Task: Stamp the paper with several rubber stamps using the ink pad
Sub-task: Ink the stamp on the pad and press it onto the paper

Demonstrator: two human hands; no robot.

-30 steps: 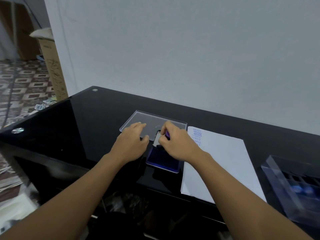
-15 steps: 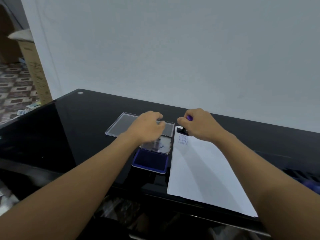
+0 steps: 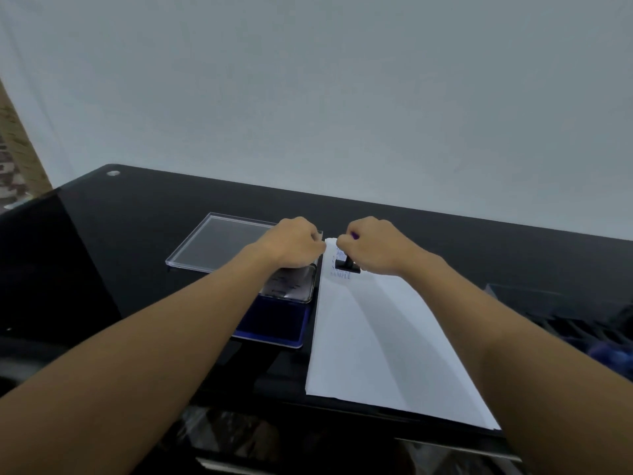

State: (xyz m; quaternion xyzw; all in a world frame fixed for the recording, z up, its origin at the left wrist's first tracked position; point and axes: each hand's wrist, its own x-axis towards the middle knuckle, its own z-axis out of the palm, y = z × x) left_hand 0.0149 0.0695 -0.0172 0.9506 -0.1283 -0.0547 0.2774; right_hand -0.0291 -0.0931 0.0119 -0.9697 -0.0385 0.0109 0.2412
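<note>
Head view. My right hand [image 3: 373,245]: clamped on small black, purple-topped rubber stamp [image 3: 347,264], set on white paper sheet [image 3: 376,337], far-left corner. My left hand [image 3: 294,243]: fingers curled at paper's left edge; grip unclear. Open blue rectangular ink pad [image 3: 274,323]: just left of paper.

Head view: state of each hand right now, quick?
Left hand: fingers curled at the blue ink pad; grip cannot be told.
Right hand: closed on the black purple-topped rubber stamp, on the white paper sheet.
</note>
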